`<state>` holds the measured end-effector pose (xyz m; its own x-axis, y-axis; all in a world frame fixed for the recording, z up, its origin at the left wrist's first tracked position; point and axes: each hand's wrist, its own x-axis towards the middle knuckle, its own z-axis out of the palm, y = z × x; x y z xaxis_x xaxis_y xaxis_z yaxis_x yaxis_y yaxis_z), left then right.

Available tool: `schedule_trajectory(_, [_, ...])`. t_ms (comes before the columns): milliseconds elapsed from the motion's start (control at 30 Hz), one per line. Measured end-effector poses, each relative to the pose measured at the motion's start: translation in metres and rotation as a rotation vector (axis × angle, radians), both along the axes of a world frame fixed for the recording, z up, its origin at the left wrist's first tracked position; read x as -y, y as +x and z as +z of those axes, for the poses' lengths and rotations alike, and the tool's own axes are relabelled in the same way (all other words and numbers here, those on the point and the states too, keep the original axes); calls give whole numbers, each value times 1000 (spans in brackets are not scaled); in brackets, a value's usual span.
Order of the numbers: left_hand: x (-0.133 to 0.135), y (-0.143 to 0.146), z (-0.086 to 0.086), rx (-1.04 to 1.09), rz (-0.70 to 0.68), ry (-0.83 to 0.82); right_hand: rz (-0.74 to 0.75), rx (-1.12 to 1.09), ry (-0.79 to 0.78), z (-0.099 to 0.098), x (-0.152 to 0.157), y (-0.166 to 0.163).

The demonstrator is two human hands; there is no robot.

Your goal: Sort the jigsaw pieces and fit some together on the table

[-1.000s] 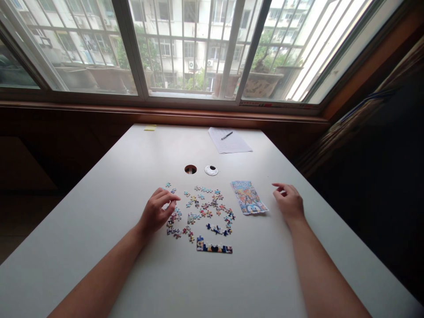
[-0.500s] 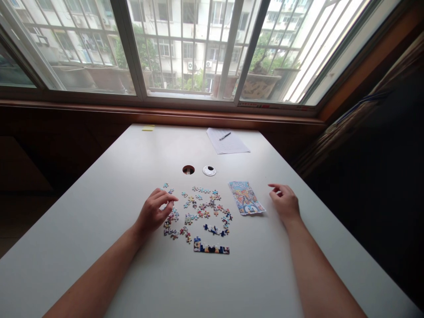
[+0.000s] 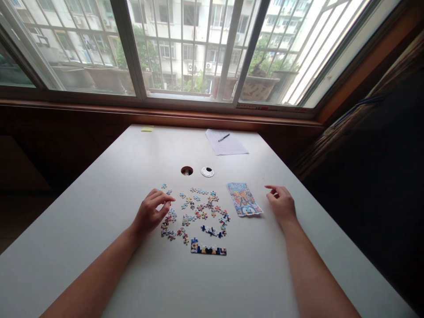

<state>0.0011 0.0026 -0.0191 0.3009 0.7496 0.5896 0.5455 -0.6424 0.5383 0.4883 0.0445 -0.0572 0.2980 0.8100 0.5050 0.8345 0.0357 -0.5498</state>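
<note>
Several loose jigsaw pieces point(image 3: 198, 212) lie scattered in the middle of the white table point(image 3: 99, 207). A short joined strip of pieces point(image 3: 208, 250) lies nearest to me. My left hand point(image 3: 150, 213) rests at the left edge of the scatter, fingers curled over the pieces there; I cannot tell if it pinches one. A colourful picture sheet in a clear bag point(image 3: 244, 198) lies to the right of the pieces. My right hand point(image 3: 281, 203) rests on the table just right of that sheet, fingers loosely apart, holding nothing.
A round cable hole point(image 3: 187, 170) and its white cap point(image 3: 207, 172) sit behind the pieces. Farther back lie a paper sheet point(image 3: 226, 143) with a pen point(image 3: 224, 137) and a yellow note point(image 3: 147, 128). Windows stand beyond the table; a dark drop lies to the right.
The view has drifted slightly, so everything sits a little lower left. Both hands keep their places by the pieces and the sheet; nothing was picked up.
</note>
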Motion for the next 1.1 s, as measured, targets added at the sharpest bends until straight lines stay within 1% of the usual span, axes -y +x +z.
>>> schedule_trajectory(167, [0,-2,3,46,25,-30,2,3,-3,-1,-1,1])
schedule_trajectory(333, [0,-4,5,137,86,-85,8,10,-1,-1,0,1])
schedule_trajectory(467, [-1,-8,3,203,148,-152,11,19,0,0,1,0])
schedule_trajectory(633, [-3,-12,-1,290,179,-225,20,28,2,0,1,1])
schedule_trajectory(1100, [-4,-11,-1,319,199,-263,33,48,2,-2,1,1])
